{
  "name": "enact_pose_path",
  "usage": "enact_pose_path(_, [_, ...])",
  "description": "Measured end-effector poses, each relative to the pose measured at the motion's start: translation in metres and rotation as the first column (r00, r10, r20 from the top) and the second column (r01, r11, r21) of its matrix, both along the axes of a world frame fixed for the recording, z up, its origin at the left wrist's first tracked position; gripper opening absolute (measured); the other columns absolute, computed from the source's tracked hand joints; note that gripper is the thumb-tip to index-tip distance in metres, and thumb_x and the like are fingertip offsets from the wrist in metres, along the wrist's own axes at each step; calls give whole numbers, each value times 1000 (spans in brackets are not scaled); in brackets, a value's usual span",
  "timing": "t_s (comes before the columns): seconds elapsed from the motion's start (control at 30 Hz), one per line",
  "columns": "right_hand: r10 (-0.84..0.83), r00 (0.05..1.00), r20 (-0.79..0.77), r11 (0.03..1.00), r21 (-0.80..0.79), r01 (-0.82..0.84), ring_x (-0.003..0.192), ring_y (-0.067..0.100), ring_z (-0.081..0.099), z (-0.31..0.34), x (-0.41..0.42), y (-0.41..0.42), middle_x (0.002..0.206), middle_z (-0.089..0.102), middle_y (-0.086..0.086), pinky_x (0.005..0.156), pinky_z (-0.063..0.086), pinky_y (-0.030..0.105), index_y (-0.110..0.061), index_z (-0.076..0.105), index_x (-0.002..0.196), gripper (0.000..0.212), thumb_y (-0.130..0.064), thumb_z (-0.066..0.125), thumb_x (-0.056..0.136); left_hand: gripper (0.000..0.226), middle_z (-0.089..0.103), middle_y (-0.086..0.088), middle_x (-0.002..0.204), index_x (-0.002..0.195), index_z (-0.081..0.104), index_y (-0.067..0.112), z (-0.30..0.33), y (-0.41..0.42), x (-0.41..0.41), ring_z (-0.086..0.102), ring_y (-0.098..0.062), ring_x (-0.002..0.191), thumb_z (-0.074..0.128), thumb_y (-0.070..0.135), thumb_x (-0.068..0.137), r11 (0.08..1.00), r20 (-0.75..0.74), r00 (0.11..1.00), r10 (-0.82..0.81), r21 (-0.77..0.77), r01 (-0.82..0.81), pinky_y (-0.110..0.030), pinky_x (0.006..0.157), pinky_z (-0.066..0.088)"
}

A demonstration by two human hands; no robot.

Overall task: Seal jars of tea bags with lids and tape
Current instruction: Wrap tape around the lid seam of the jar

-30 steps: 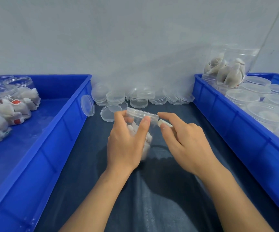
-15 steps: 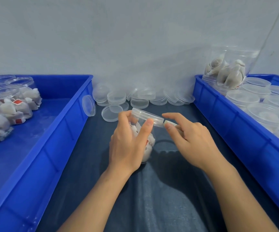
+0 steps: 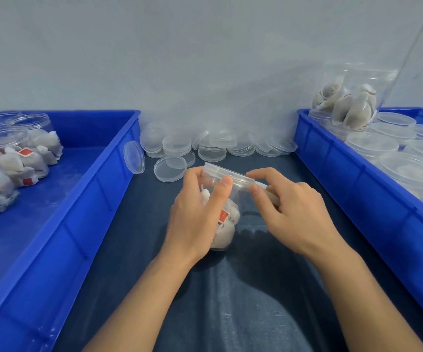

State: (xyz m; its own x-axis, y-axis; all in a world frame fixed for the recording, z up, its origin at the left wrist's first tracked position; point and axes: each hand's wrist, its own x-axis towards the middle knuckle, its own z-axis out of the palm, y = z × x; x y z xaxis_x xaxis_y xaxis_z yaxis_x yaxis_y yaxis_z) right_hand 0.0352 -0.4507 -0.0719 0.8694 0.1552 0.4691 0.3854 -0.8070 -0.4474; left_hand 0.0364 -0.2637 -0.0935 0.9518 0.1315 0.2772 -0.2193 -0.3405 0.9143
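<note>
Clear jar (image 3: pixel 224 219) tilted, lid (image 3: pixel 226 177) rightward

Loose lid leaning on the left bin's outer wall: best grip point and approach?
Pinch the lid across its thin rim at the top edge, coming from above. It stands nearly on edge against the left bin, so the flat faces are hard to reach, but the upper rim is free and clear of the lid pile.

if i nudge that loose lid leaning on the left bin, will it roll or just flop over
The lid stands on its edge against the left bin, so it would probably roll or topple flat. It looks like thin clear plastic, so likely very light. Its smooth surface may be slippery.
</note>
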Motion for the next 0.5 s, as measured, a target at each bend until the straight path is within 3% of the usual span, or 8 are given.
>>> enact_pose_path(0.13, [-12, 1000, 0, 1000, -11, 12, 61, 16, 57, 1, -1, 2, 56, 57, -10, 65, 47, 39, -38, 59, 124, 35, -55, 39, 101, 51, 58, 16, 106, 106, 59, 42, 4, -1, -2, 58, -2, 104, 39, 82, 83, 987, 32, 997, 75, 137, -79, -22, 84, 44])
enact_pose_path(0.33, [-30, 998, 53, 999, -29, 32, 60, 15, 57, 1, -5, 8, 55, 54, -14, 62, 41, 35, -36, 60, 123, 38, -58, 36, 103, 48, 68, 15, 102, 106, 62, 40, 9, 1, -8, 63, -5, 100, 44, 79, 84, 985, 28, 993, 116, 125, -118, -42, 94, 52])
enact_pose_path(0.5, [8, 1000, 18, 1000, -1, -8, 61, 15, 55, 1, -6, 10, 54, 50, -14, 67, 47, 40, -37, 57, 126, 40, -56, 34, 99, 68, 66, 23, 114, 120, 50, 45, 6, -5, -7, 62, 2, 105, 51, 90, 70, 986, -28, 995, 94, 140, -89, -32, 90, 51])
